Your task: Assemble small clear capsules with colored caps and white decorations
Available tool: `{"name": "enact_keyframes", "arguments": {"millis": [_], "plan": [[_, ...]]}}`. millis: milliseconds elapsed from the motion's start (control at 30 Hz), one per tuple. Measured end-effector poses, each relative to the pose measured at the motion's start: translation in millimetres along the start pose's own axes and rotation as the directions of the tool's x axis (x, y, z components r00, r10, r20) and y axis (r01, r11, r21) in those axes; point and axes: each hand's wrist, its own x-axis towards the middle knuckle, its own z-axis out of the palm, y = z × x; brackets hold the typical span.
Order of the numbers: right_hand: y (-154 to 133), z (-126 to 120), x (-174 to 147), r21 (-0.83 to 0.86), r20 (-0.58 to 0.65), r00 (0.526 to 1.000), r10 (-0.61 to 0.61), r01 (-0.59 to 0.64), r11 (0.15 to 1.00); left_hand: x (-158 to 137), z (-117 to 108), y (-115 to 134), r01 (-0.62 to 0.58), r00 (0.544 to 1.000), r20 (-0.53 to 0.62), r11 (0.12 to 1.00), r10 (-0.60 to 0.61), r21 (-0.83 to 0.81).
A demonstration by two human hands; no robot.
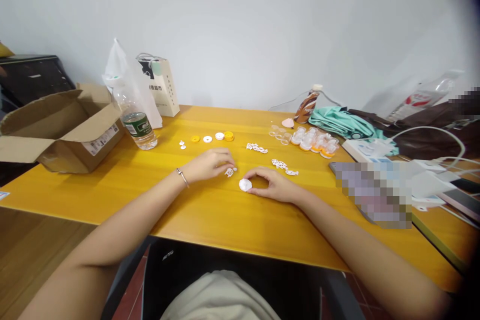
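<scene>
My right hand (pixel 275 184) rests on the table, its thumb and fingertips closed around the edge of a round white plastic disc (pixel 245 185). To the left, my left hand (pixel 213 164) is closed with its fingers bent down. A small white piece (pixel 235 169) shows at its fingertips, too small to name. Just below those fingers is a white openwork plastic piece (pixel 229 173). Beyond the hands lie one row of similar openwork pieces (pixel 257 148) and a second group (pixel 280 164). White discs (pixel 219 136) and yellow discs (pixel 195 138) sit farther back.
Clear cups with orange bases (pixel 314 142) cluster at the back right, near a brown bottle (pixel 308 104) and a folded teal cloth (pixel 330 122). A phone (pixel 369 192) and white chargers (pixel 422 177) lie right. Left stand a water bottle (pixel 137 122) and an open cardboard box (pixel 75 147).
</scene>
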Motion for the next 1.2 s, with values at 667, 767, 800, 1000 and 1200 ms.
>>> {"name": "enact_keyframes", "arguments": {"millis": [667,767,800,1000,1200], "plan": [[-3,-5,0,0.119,-0.075,0.994,0.085,-0.076,0.990,-8,-9,-31,0.274,0.946,0.178,0.962,-0.271,0.007],[-3,-5,2,0.116,-0.225,0.963,0.150,-0.127,0.985,-3,-3,-12,0.206,0.974,0.079,0.977,-0.210,0.055],[-4,-4,3,0.113,-0.266,0.951,0.157,-0.131,0.985,-1,0,-5,0.186,0.982,0.038,0.982,-0.187,0.040],[-9,9,7,0.132,-0.373,0.920,0.118,-0.073,0.989,8,23,34,0.084,0.964,-0.224,0.961,-0.146,-0.264],[-7,12,7,0.098,-0.388,0.917,0.091,-0.058,0.994,8,33,37,0.159,0.939,-0.210,0.884,-0.273,-0.439]]}}
